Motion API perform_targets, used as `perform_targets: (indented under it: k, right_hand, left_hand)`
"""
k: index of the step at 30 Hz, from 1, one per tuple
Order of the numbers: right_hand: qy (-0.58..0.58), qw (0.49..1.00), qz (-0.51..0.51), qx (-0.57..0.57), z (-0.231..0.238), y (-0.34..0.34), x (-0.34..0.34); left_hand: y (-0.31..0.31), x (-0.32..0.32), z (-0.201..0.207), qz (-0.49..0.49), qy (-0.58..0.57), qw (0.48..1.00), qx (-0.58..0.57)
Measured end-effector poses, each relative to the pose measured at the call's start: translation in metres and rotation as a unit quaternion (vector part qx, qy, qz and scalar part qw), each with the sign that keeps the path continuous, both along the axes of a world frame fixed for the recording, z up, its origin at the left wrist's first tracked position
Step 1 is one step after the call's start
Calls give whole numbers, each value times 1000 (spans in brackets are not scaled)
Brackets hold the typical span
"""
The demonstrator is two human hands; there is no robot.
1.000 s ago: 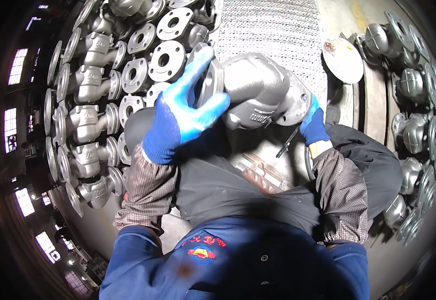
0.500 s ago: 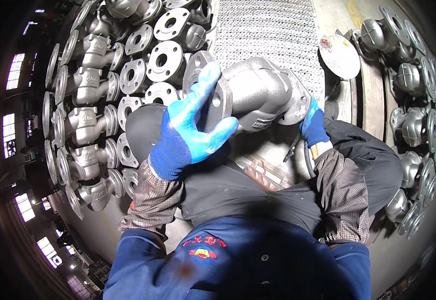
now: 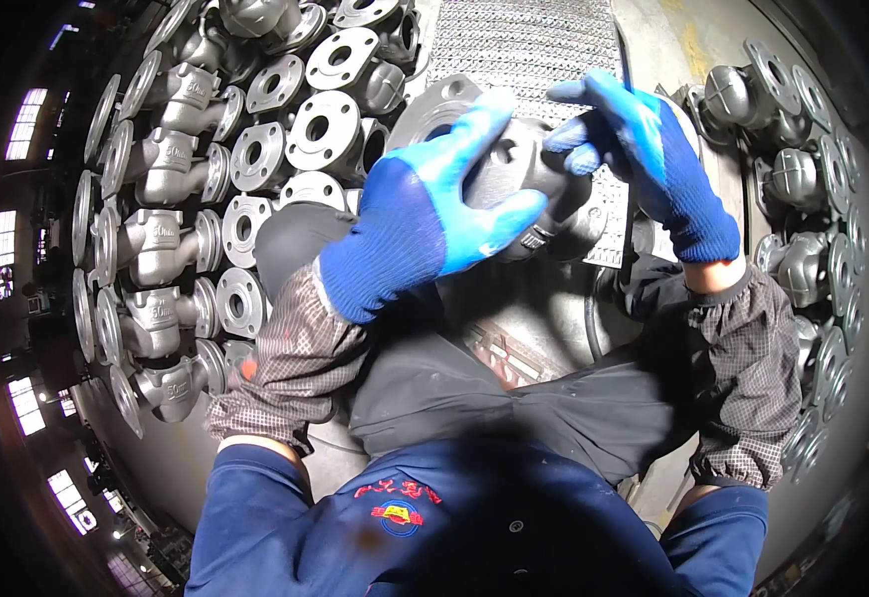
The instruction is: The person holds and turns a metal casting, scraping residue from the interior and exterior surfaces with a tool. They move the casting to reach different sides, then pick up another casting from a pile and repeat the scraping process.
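A grey cast valve body (image 3: 514,169) with flanged ends stands at the front of a metal worktop, in front of my knees. My left hand (image 3: 444,194), in a blue coated glove, grips its left flange, with thumb and fingers spread around the rim. Above the valve body's right part is my right hand (image 3: 644,139), also gloved. Its fingers are loosely bent and apart, and nothing shows between them. My hands and their shadow hide much of the casting, including most of its right end.
A studded metal surface (image 3: 524,45) stretches away behind the casting. Stacked flanged valve bodies (image 3: 171,229) crowd the left side, and more castings (image 3: 798,179) line the right. A dark hose (image 3: 594,318) hangs below the worktop between my legs.
My right hand has left the casting's right flange and come up over its top. My left hand keeps its grip, and the casting has turned, with its right end swung nearer me.
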State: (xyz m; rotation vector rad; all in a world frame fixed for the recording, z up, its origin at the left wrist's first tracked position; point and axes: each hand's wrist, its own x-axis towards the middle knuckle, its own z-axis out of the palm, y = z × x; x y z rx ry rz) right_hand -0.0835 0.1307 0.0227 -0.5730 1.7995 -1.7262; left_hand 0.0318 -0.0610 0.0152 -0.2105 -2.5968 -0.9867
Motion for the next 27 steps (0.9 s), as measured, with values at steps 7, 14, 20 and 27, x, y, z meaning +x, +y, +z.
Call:
perform_targets:
  k: [7, 14, 20, 27]
  right_hand:
    - [27, 991, 98, -88, -29, 25, -21]
    - [-284, 957, -59, 5, -4, 48, 105]
    - [-212, 941, -256, -62, -28, 52, 163]
    - [-37, 972, -231, 26, -32, 47, 125]
  left_hand:
    - [8, -46, -3, -110, 134, 982, -76]
    - [11, -25, 1, -91, 68, 993, -38]
    - [20, -19, -5, -53, 57, 997, 10]
    - [21, -4, -7, 31, 80, 996, 5]
